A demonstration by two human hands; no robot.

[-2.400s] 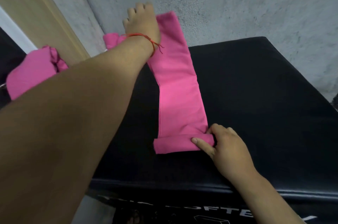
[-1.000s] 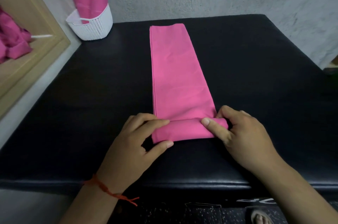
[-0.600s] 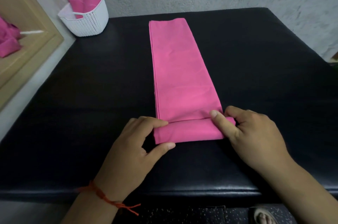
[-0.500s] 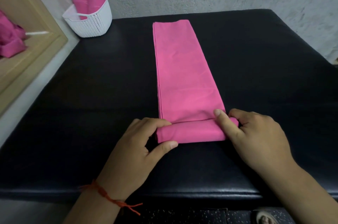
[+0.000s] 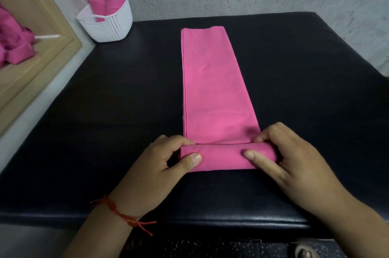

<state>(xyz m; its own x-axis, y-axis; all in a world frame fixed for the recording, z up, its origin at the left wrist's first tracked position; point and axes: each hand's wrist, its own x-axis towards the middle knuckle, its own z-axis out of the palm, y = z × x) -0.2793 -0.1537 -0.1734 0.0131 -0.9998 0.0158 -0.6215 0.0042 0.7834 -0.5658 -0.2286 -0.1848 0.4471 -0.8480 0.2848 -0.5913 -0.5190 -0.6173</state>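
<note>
Pink towel (image 5: 212, 89) on black table (image 5: 105, 120), both hands (image 5: 160, 165) (image 5: 294, 165) pinching its rolled end, white basket (image 5: 109, 26) far-left.

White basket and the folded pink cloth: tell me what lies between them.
Only bare black tabletop separates the white basket from the pink cloth, seen in the head view.

Pink towel (image 5: 212, 89): folded into a long narrow strip, flat on the black padded top, running straight away from me. Near end rolled into a tight short roll lying crosswise.
</note>
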